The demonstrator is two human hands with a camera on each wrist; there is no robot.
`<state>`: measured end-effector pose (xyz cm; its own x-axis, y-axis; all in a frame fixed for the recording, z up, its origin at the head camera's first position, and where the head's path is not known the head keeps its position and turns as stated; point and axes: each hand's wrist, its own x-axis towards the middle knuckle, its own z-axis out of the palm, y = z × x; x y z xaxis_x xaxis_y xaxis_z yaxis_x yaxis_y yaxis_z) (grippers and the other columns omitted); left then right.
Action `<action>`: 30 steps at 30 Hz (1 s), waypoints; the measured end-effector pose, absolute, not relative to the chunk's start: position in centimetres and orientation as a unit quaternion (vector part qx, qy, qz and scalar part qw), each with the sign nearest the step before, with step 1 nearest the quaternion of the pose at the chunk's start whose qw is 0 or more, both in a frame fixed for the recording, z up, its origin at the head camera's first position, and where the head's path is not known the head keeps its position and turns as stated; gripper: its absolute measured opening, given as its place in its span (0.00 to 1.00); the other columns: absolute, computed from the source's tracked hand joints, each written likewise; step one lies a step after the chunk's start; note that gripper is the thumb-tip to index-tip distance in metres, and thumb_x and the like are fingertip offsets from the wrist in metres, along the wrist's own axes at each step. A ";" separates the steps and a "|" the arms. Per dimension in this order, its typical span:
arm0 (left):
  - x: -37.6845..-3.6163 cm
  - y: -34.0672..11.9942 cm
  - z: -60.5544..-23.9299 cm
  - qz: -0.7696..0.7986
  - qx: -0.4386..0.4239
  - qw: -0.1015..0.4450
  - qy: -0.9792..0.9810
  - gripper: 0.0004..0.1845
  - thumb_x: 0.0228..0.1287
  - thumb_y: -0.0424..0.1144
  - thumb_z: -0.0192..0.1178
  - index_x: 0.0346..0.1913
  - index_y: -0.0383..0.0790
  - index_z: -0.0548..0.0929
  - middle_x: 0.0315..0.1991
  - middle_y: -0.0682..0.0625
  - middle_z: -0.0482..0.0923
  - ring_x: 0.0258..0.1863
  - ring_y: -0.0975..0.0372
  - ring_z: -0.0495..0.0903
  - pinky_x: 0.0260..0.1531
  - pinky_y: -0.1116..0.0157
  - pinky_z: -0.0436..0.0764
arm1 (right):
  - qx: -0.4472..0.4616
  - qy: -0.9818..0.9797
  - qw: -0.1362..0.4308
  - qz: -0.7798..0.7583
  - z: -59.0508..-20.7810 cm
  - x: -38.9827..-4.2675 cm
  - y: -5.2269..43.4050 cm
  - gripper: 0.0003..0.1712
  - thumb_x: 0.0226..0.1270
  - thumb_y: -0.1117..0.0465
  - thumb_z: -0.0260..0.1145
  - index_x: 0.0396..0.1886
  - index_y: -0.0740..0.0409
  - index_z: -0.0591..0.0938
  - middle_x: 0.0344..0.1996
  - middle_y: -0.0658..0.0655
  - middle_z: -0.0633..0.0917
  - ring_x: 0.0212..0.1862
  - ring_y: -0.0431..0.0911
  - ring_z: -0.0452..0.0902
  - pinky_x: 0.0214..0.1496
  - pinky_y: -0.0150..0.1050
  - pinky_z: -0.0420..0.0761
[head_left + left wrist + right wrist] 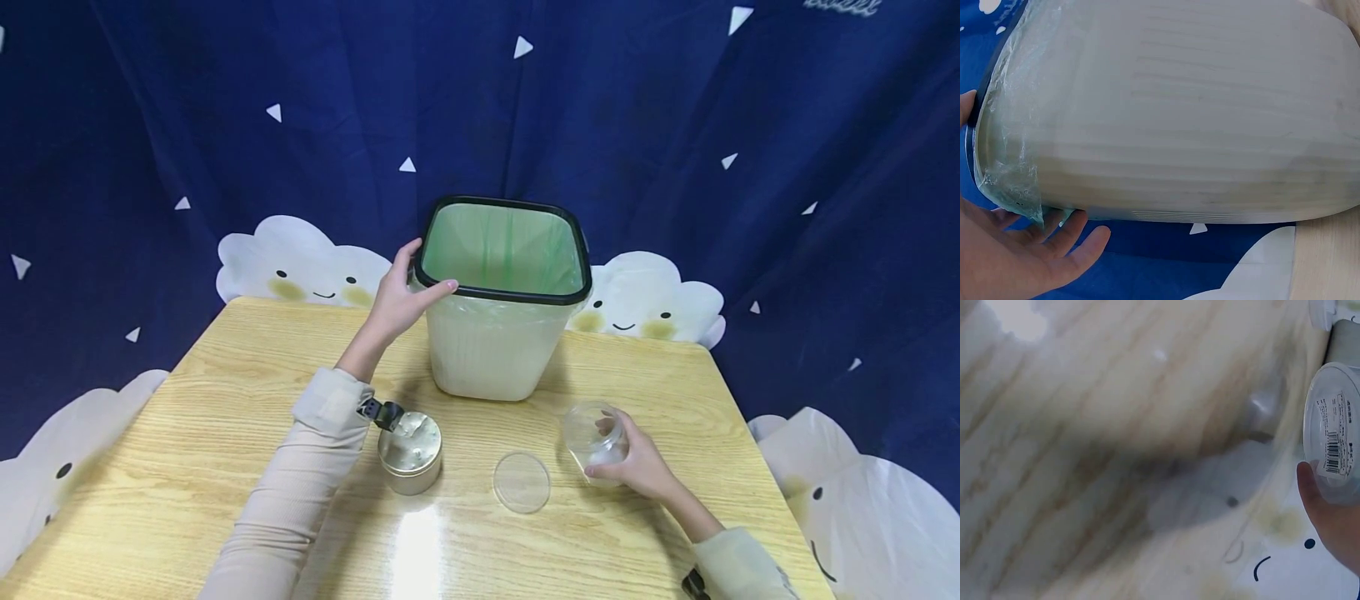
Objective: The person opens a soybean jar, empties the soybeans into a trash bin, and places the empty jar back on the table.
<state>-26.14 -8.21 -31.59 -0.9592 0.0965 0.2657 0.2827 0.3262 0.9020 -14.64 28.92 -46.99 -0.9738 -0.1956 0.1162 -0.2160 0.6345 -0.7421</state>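
A white trash bin with a black rim and a pale green liner bag stands upright at the back of the table. My left hand holds its front left rim corner, thumb over the front rim and fingers along the left side. In the left wrist view, those fingers lie beside the bin wall under the bag's folded edge. My right hand grips a clear plastic jar, tilted, right of the bin. The right wrist view shows a barcode label on it.
A clear round lid lies flat on the wooden table, left of the jar. A round silver tin stands near the left wrist, its top partly under the wrist camera. Behind hangs a dark blue curtain with clouds and triangles.
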 end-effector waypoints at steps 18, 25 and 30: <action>-26.2 -8.2 -31.6 -0.572 -0.116 0.077 -0.808 0.46 0.52 0.49 0.64 0.70 0.44 0.51 0.69 0.42 0.50 0.67 0.53 0.52 0.63 0.56 0.55 | 0.100 -0.885 -0.029 0.453 -48.4 -13.4 29.6 0.57 0.36 0.59 0.79 0.67 0.56 0.58 0.53 0.68 0.70 0.56 0.62 0.65 0.56 0.60 0.61; -26.3 -8.2 -31.7 -0.571 -0.123 0.093 -0.807 0.45 0.52 0.46 0.64 0.69 0.42 0.52 0.68 0.41 0.53 0.66 0.52 0.54 0.62 0.57 0.56 | 0.096 -0.860 -0.045 0.499 -49.1 -13.0 30.3 0.59 0.32 0.62 0.80 0.66 0.57 0.56 0.55 0.69 0.71 0.59 0.64 0.63 0.60 0.62 0.54; -26.3 -8.2 -31.8 -0.570 -0.124 0.094 -0.807 0.44 0.52 0.46 0.64 0.69 0.42 0.52 0.68 0.40 0.53 0.66 0.52 0.54 0.62 0.56 0.57 | 0.104 -0.859 -0.042 0.499 -49.3 -12.9 30.6 0.62 0.29 0.63 0.81 0.66 0.57 0.55 0.55 0.70 0.70 0.59 0.65 0.62 0.59 0.64 0.52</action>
